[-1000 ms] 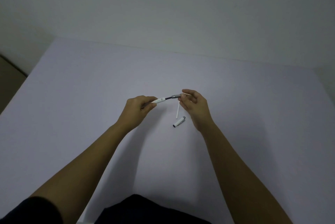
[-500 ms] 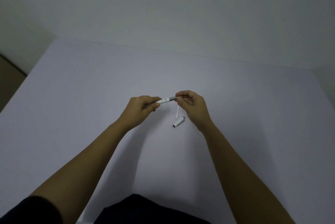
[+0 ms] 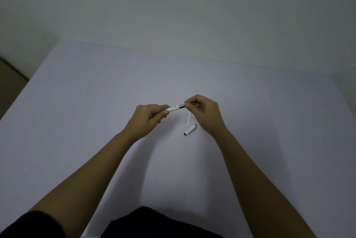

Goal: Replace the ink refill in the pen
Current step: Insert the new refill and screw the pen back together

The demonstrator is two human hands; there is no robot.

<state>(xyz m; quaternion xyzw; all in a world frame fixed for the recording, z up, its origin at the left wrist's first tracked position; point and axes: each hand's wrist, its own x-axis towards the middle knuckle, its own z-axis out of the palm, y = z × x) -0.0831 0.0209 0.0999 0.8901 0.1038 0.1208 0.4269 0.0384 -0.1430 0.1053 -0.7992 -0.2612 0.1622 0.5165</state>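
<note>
A: Item one, largest: bench [image 3: 96,122], pale and matte. What is carried on it?

B: Two loose parts, both below the right hand's fingers [image 3: 189,102]: a white cap [image 3: 190,130] with a dark open end, lying flat, and a thin white refill [image 3: 189,119], lying just beside the cap and apart from it.

A: Item two: pen barrel [image 3: 174,108]. Location and hold?

B: Held in the air between the two hands. The left hand [image 3: 148,118] is closed around its white rear end; the metal-collared front end is pinched by the right hand [image 3: 204,114], fingertips closed on it. Whether a refill sits inside cannot be told.

A: Handling notes?

B: The barrel is judged light, rigid and smooth, so slippery; it is best gripped at the collar and at mid-body. The refill is judged very light and easily bent; it should be taken near its middle, never by the tip.
</note>
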